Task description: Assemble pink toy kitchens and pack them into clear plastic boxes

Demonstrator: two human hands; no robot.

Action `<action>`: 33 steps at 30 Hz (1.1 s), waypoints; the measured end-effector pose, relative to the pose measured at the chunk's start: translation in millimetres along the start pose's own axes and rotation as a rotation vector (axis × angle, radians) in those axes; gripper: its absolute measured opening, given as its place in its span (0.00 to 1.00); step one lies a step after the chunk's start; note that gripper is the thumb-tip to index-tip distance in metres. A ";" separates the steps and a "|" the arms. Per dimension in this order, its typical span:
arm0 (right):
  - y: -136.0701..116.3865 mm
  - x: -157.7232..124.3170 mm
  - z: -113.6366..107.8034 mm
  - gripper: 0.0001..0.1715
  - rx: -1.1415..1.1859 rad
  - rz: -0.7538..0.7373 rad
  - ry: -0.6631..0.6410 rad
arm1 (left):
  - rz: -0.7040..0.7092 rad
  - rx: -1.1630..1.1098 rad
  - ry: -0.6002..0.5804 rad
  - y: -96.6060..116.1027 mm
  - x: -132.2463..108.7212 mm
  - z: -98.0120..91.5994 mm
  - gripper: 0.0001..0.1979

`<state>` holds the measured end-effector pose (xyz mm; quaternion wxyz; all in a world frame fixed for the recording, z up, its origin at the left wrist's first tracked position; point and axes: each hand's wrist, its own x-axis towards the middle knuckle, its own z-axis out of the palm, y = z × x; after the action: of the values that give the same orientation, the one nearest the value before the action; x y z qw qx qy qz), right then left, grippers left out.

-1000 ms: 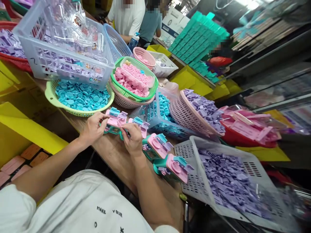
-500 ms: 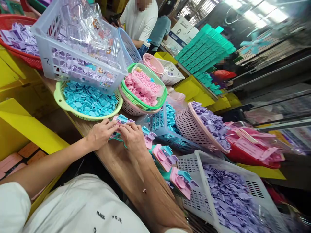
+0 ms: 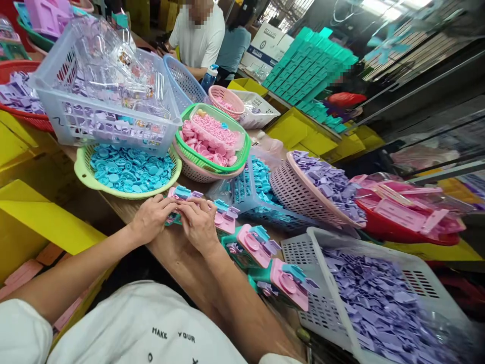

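Note:
My left hand (image 3: pixel 151 218) and my right hand (image 3: pixel 199 222) meet at a small pink, teal and purple plastic assembly (image 3: pixel 182 193) near the table's front edge. The fingers of both are bent and closed on it, and they cover most of its front. Beside my right hand stands a similar assembly (image 3: pixel 226 215). Two more, one with a pink plate (image 3: pixel 254 245) and another (image 3: pixel 291 283), continue the row toward the lower right, each on a green base with blue and purple parts.
Behind my hands are a light green basket of blue discs (image 3: pixel 80 172), a green basket of pink parts (image 3: pixel 247 146) and a pink basket of purple parts (image 3: pixel 293 189). A white crate (image 3: pixel 329 288) stands at right. A person (image 3: pixel 202 35) sits across.
The camera view has shifted, so the baskets and row sit differently in the picture. Both hands remain together at the same assembly, with their fingers slightly moved.

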<state>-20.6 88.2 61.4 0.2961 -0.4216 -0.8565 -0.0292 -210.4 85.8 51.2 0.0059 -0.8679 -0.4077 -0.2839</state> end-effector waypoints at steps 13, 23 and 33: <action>-16.6 -110.2 -40.4 0.13 0.016 0.159 0.181 | 0.176 0.029 0.098 1.5 8.2 -4.5 0.20; 6.7 -244.2 -55.4 0.31 -0.151 0.639 0.048 | 0.133 0.137 0.112 15.9 13.2 1.2 0.28; 34.2 -204.0 -48.4 0.17 0.015 0.318 -0.040 | 0.549 -0.112 -0.029 116.6 22.3 39.7 0.16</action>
<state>123.8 -48.1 -14.1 0.2832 -0.5502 -0.7849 0.0328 -96.9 33.3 54.8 0.0290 -0.9488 -0.1408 -0.2814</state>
